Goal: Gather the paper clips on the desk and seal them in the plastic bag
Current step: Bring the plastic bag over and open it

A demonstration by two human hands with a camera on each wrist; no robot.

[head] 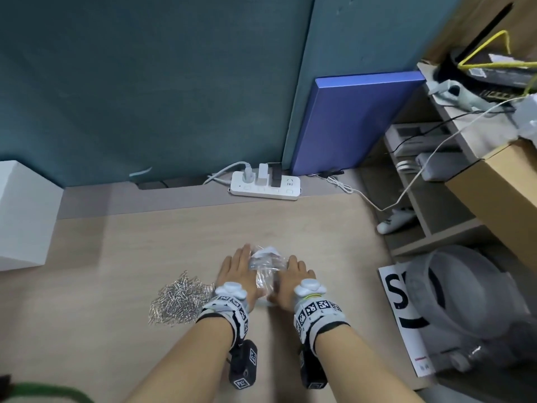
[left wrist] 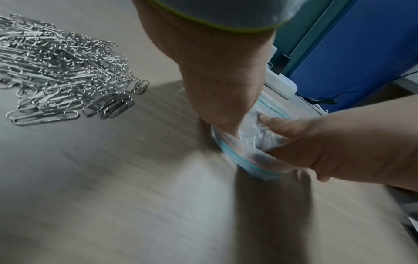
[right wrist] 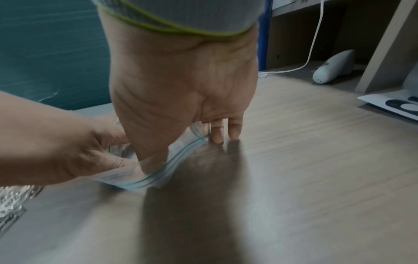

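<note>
Between the two hands, on the pale wood-grain worktop, lies the clear plastic bag, and every place below is given from that bag. Its long axis runs away from the person, with the blue-striped zip mouth at the near end, pulled into an open loop. The left hand pinches the left lip of the mouth, thumb inside and fingers outside; the right hand holds the right lip, its thumb hooked at the strip and its fingers straight, tips down on the worktop. The heap of paper clips sits just left of the bag and slightly nearer the person, beside the left wrist, so the left hand is much the closer one for scooping. None of the clips can be seen inside the bag, though the film is crumpled and glare hides part of it. The film looks thin, slick and limp; it probably collapses once a lip is released. The clips are thin bent steel wire, shiny, loosely tangled, likely to snag and slide.
</note>
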